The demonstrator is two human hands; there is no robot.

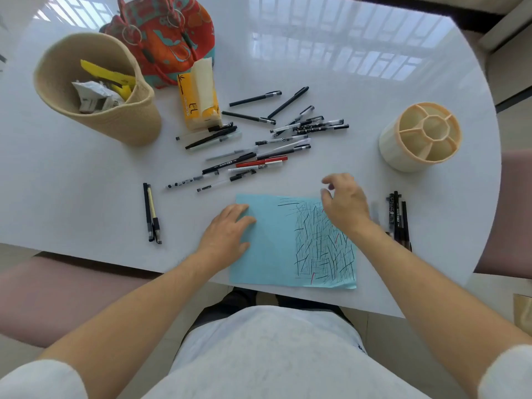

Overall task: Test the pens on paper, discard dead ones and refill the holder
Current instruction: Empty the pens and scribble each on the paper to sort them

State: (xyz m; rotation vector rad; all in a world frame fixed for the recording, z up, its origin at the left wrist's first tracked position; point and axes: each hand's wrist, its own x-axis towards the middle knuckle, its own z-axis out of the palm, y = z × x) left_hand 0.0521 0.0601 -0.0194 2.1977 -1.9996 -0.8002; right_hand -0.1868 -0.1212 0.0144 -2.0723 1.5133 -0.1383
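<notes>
At the upper left of the frame my woven basket (95,90) sits on the worktop (359,67), holding crumpled wrappers, likely my bin for dead pens. Lower, at left centre, two pens (152,214) lie side by side, apart from the rest; I judge they are set aside as a sorted group. My left hand (227,228) rests flat, fingers straight, on the left edge of the blue paper (267,254) to keep it from sliding. Above the paper, the untested pens (259,139) lie scattered in mid-frame. My right hand (345,203) hovers over the scribbled part, fingers loosely spread, holding nothing. Right of it lies a tidy bundle of dark pens (398,217), probably the working ones. At the upper right the divided pen holder (420,136) stands empty, waiting for refilling.
</notes>
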